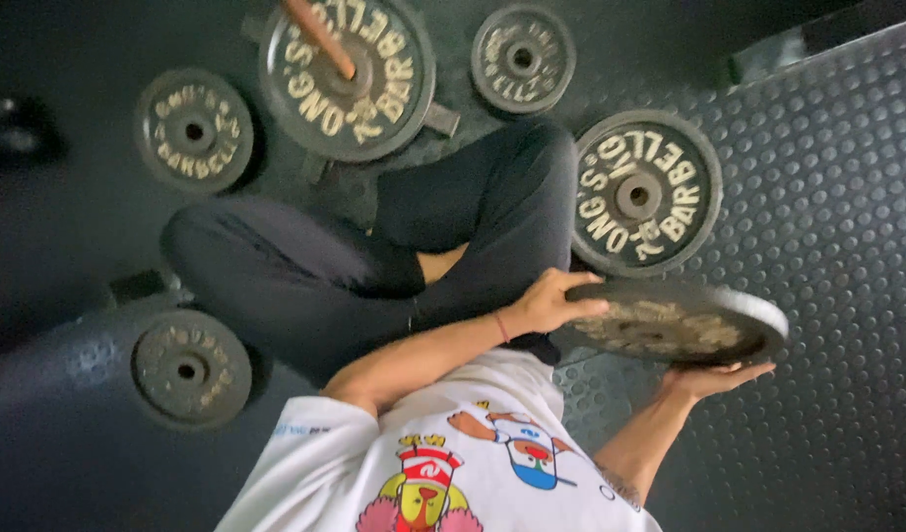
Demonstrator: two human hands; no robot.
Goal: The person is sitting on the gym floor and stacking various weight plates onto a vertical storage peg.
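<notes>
I hold a round dark iron weight plate [681, 327] nearly flat above the floor, seen almost edge-on. My left hand [547, 303] grips its near left rim from above, with a red band on that wrist. My right hand [717, 377] is palm-up under the plate's right side, supporting it. Just beyond the held plate, a large plate with raised pale lettering [646, 193] lies flat on the floor. My crossed legs in black trousers [374, 266] are to the left of it.
Another large lettered plate [347, 75] sits on a rusty bar [318, 35] at the top. Small plates lie at the upper left [193, 129], top middle [523, 57] and lower left [190, 368]. A studded black rubber mat [837, 197] covers the floor on the right.
</notes>
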